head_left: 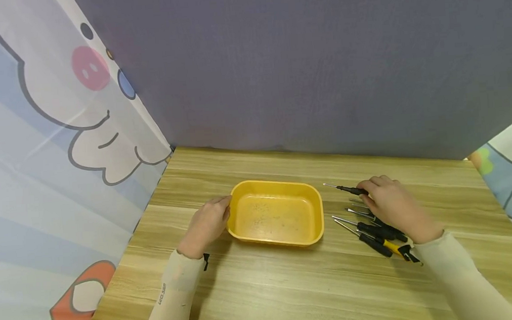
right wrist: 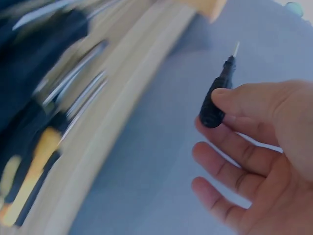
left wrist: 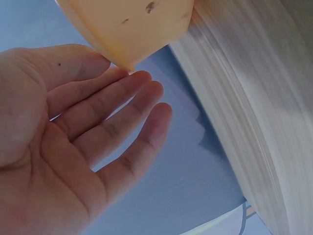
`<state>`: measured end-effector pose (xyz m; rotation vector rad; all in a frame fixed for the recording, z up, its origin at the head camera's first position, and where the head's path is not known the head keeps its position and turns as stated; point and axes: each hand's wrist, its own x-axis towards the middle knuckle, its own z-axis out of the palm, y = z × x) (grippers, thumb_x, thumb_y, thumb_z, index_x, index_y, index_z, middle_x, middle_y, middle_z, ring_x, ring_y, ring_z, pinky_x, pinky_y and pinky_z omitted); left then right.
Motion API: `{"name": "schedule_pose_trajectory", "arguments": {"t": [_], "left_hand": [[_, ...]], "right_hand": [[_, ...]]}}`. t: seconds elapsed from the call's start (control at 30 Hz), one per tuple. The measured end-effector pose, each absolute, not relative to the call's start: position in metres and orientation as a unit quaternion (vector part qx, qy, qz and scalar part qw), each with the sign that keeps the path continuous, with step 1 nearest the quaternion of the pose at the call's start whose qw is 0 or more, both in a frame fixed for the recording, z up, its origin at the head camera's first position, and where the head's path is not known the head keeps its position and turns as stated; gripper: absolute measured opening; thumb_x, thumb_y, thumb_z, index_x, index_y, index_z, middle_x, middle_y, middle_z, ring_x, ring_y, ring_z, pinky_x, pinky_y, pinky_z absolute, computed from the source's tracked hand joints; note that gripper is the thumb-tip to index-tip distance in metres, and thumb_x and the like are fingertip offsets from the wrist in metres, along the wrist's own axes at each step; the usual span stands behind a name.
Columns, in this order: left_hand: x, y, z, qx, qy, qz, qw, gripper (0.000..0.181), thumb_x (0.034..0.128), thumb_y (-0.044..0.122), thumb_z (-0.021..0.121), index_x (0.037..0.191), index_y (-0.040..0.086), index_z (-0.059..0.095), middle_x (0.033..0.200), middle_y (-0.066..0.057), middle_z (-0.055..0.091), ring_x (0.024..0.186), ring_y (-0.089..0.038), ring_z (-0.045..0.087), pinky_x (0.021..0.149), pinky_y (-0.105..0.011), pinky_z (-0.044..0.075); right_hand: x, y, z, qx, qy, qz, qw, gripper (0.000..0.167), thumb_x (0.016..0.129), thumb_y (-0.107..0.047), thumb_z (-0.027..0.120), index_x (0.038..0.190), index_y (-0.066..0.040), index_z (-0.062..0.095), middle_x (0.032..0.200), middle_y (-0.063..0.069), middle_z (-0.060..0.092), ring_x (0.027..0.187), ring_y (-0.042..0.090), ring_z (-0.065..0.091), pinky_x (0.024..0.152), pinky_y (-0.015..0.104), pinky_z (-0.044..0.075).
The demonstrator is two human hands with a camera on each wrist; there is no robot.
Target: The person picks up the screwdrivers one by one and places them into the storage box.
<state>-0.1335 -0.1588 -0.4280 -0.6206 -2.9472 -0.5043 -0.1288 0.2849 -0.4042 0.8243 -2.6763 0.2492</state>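
Note:
My left hand [head_left: 208,224] pinches the left rim of a yellow plastic tub [head_left: 273,218] between thumb and forefinger, the other fingers apart from it. Nothing lies inside the tub, only dark marks on its bottom. To the right of the tub, my right hand [head_left: 390,202] holds a small black-handled screwdriver [right wrist: 215,100] by its handle, with thumb and fingertips. Its thin metal tip points left, toward the tub. Just below that hand lies a pile of screwdrivers [head_left: 377,231] with black handles, one of them yellow and black, partly hidden by the hand and wrist.
The wooden table [head_left: 265,288] carries both the tub and the pile. A grey panel [head_left: 303,67] stands along its far edge. Printed curtains [head_left: 40,205] hang at the left and right sides.

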Motion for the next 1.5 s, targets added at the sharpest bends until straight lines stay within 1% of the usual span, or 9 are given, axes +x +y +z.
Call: {"name": "schedule_pose_trajectory", "arguments": {"t": [0.23, 0.47, 0.63, 0.73, 0.87, 1.07, 1.17, 1.27, 1.5], "left_hand": [[-0.133, -0.158, -0.429, -0.205, -0.963, -0.168, 0.044, 0.035, 0.0947, 0.002, 0.067, 0.129, -0.007, 0.063, 0.123, -0.022, 0.066, 0.111, -0.036, 0.064, 0.092, -0.046, 0.056], [-0.132, -0.16, -0.43, -0.208, -0.962, -0.169, 0.046, 0.035, 0.0944, 0.001, 0.067, 0.129, -0.008, 0.063, 0.123, -0.023, 0.065, 0.111, -0.036, 0.064, 0.091, -0.045, 0.056], [-0.133, -0.16, -0.43, -0.212, -0.962, -0.166, 0.05, 0.036, 0.094, 0.001, 0.067, 0.128, -0.009, 0.063, 0.123, -0.023, 0.065, 0.111, -0.037, 0.064, 0.092, -0.046, 0.056], [-0.133, -0.16, -0.43, -0.213, -0.962, -0.164, 0.052, 0.036, 0.0934, 0.0, 0.068, 0.128, -0.009, 0.062, 0.122, -0.024, 0.066, 0.111, -0.037, 0.064, 0.092, -0.046, 0.056], [-0.133, -0.16, -0.43, -0.211, -0.963, -0.162, 0.051, 0.036, 0.0934, 0.0, 0.068, 0.128, -0.009, 0.062, 0.122, -0.023, 0.066, 0.11, -0.037, 0.064, 0.091, -0.046, 0.057], [-0.134, -0.158, -0.429, -0.208, -0.964, -0.161, 0.049, 0.036, 0.0942, 0.001, 0.067, 0.128, -0.009, 0.062, 0.122, -0.023, 0.066, 0.111, -0.036, 0.064, 0.091, -0.046, 0.057], [-0.134, -0.158, -0.429, -0.209, -0.963, -0.163, 0.053, 0.035, 0.094, 0.001, 0.067, 0.128, -0.009, 0.063, 0.121, -0.023, 0.066, 0.11, -0.036, 0.065, 0.09, -0.046, 0.057], [-0.135, -0.158, -0.428, -0.21, -0.963, -0.162, 0.055, 0.035, 0.0938, 0.001, 0.068, 0.127, -0.009, 0.063, 0.12, -0.023, 0.066, 0.109, -0.036, 0.065, 0.089, -0.046, 0.057], [-0.135, -0.158, -0.429, -0.204, -0.965, -0.162, 0.04, 0.037, 0.0941, 0.001, 0.068, 0.129, -0.009, 0.062, 0.123, -0.023, 0.065, 0.111, -0.037, 0.064, 0.09, -0.046, 0.057]], "right_hand": [[-0.117, 0.25, -0.398, 0.297, -0.936, 0.1, 0.162, 0.022, 0.084, -0.005, 0.079, 0.103, 0.001, 0.071, 0.093, 0.013, 0.069, 0.08, 0.033, 0.064, 0.062, 0.049, 0.056], [-0.114, 0.211, -0.403, 0.302, -0.939, 0.105, 0.124, 0.021, 0.087, -0.009, 0.077, 0.106, -0.002, 0.071, 0.096, 0.01, 0.069, 0.083, 0.028, 0.062, 0.067, 0.044, 0.055], [-0.112, 0.187, -0.408, 0.324, -0.935, 0.09, 0.115, 0.02, 0.087, -0.01, 0.078, 0.104, -0.003, 0.071, 0.094, 0.009, 0.068, 0.082, 0.027, 0.062, 0.068, 0.043, 0.057], [-0.111, 0.173, -0.412, 0.335, -0.931, 0.095, 0.108, 0.02, 0.087, -0.01, 0.079, 0.103, -0.003, 0.071, 0.093, 0.008, 0.067, 0.081, 0.025, 0.061, 0.068, 0.039, 0.057], [-0.108, 0.158, -0.417, 0.342, -0.93, 0.107, 0.082, 0.018, 0.089, -0.011, 0.076, 0.104, -0.004, 0.07, 0.092, 0.005, 0.065, 0.081, 0.022, 0.06, 0.067, 0.034, 0.056], [-0.106, 0.144, -0.426, 0.353, -0.923, 0.144, 0.051, 0.014, 0.09, -0.012, 0.074, 0.101, -0.006, 0.068, 0.089, 0.003, 0.061, 0.079, 0.02, 0.058, 0.065, 0.034, 0.055], [-0.108, 0.14, -0.43, 0.354, -0.922, 0.155, 0.029, 0.011, 0.091, -0.014, 0.074, 0.098, -0.008, 0.068, 0.088, 0.0, 0.06, 0.077, 0.016, 0.057, 0.062, 0.031, 0.053], [-0.109, 0.138, -0.432, 0.355, -0.922, 0.158, 0.0, 0.009, 0.092, -0.014, 0.073, 0.097, -0.009, 0.068, 0.087, -0.001, 0.059, 0.075, 0.014, 0.055, 0.062, 0.03, 0.052], [-0.115, 0.135, -0.435, 0.353, -0.913, 0.187, -0.087, 0.004, 0.093, -0.01, 0.069, 0.095, -0.008, 0.067, 0.087, -0.002, 0.06, 0.076, 0.012, 0.053, 0.067, 0.032, 0.051]]}}
